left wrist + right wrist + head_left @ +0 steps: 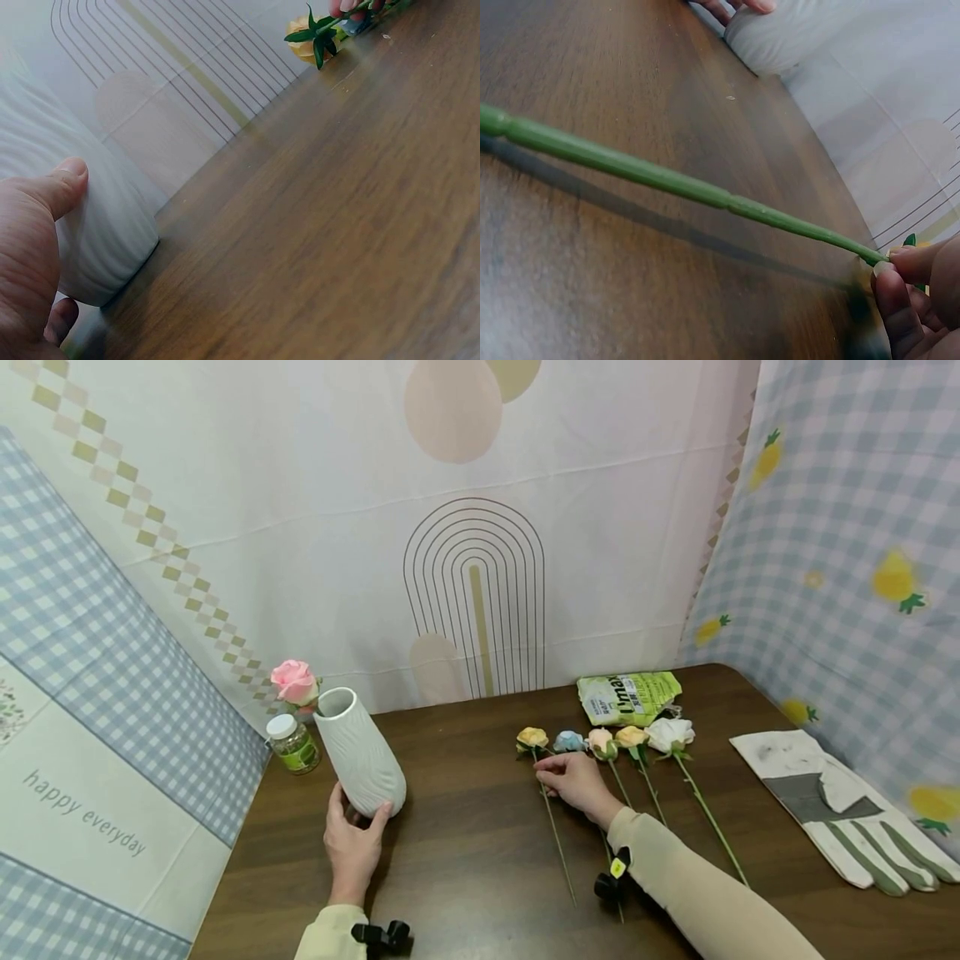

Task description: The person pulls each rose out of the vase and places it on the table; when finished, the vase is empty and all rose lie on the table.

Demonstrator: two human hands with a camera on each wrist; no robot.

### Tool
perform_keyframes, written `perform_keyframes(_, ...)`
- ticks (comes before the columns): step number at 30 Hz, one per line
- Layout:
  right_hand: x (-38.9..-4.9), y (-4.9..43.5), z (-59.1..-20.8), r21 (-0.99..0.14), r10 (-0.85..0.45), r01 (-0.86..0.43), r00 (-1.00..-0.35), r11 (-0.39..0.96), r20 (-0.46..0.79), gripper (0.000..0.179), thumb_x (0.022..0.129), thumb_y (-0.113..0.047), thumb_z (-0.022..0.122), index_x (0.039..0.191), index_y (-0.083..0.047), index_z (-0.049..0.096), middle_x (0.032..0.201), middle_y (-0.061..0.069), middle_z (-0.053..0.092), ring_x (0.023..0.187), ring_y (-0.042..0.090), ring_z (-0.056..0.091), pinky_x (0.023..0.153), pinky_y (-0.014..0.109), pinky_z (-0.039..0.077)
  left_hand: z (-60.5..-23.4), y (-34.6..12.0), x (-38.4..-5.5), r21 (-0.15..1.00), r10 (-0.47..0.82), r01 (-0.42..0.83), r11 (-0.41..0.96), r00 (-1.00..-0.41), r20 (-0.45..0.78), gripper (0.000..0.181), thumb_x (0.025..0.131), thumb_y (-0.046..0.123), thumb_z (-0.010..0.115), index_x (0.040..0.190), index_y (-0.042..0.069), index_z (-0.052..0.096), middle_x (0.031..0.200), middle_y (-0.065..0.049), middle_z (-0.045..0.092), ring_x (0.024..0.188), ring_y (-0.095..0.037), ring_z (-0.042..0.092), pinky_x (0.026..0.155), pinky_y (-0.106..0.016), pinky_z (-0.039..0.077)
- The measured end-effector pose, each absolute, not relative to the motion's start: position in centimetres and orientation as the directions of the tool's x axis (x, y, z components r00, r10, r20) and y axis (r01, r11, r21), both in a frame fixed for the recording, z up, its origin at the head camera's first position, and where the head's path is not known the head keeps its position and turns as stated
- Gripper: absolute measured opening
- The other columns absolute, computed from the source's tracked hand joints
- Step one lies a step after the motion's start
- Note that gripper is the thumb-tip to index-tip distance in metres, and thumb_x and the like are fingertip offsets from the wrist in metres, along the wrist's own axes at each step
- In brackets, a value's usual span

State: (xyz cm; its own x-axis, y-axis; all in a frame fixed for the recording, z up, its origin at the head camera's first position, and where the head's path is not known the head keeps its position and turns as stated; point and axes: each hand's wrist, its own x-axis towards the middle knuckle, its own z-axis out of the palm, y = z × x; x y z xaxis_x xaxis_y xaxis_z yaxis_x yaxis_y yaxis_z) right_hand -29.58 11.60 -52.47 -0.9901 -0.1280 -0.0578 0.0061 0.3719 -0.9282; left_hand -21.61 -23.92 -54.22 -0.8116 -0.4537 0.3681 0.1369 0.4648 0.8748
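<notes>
My left hand (352, 847) holds a white textured vase (362, 756) low down, thumb on its near side. A pink rose (295, 682) stands in the vase, its bloom leaning out to the left. Between thumb and fingertips, my right hand (577, 783) pinches the stem of a yellow rose (532, 738) just under the bloom. In the right wrist view, the green stem (630, 166) runs just above the wood and casts a shadow. Beside it lie a blue flower (569, 741), partly covered by the right hand, a peach rose (601, 742), another yellow rose (632, 737) and a white rose (670, 735).
A lidded jar with a green label (295, 746) stands left of the vase on the brown table (465, 843). Behind the flowers lies a green and white packet (630, 697). White, grey and green gloves (832, 802) rest at the right. Patterned cloths hang around the table.
</notes>
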Motion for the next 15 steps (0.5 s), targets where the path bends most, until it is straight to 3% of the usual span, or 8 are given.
perform_keyframes(15, -29.23, 11.57, -52.27, -0.927, -0.13, 0.008, -0.99, 0.376, -0.061, 0.016, 0.088, -0.009, 0.07, 0.103, -0.006, 0.075, 0.088, 0.005, 0.071, 0.065, 0.015, 0.064, 0.059, 0.029, 0.056, -54.23, -23.91, -21.65, 0.871, -0.456, 0.141, 0.47, -0.806, 0.377, 0.085, 0.078, 0.026, 0.082, 0.146, 0.007, 0.036, 0.139, -0.016, 0.047, 0.122, -0.031, 0.05, 0.093, -0.048, 0.046)
